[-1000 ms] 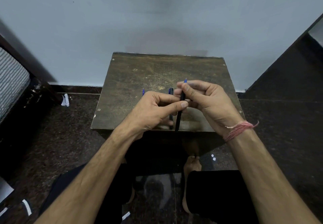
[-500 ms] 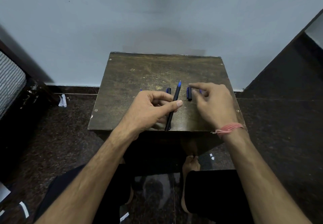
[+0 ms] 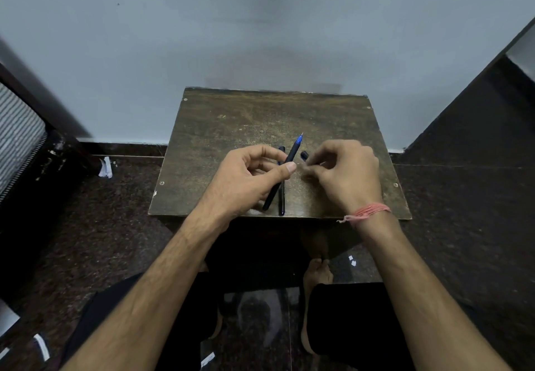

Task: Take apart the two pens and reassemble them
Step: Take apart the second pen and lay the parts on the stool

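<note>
My left hand point(image 3: 246, 179) grips a black pen body with a blue tip point(image 3: 293, 152), tilted, its point aimed away from me. A second black pen point(image 3: 281, 197) lies on the small brown table point(image 3: 231, 127) just right of that hand, partly hidden by it. My right hand point(image 3: 346, 172) hovers to the right with fingers curled around a dark pen cap point(image 3: 304, 155), whose end pokes out at the fingertips. The fingers are blurred.
The table stands against a pale wall. Dark stone floor surrounds it, with paper scraps point(image 3: 104, 168) at the left. My legs and bare feet point(image 3: 317, 269) are under the table's near edge. A dark ledge rises at the right.
My right hand let go of the pen tip, reached to the table at the right and lifted the cap. My left hand kept the pen and tilted it.
</note>
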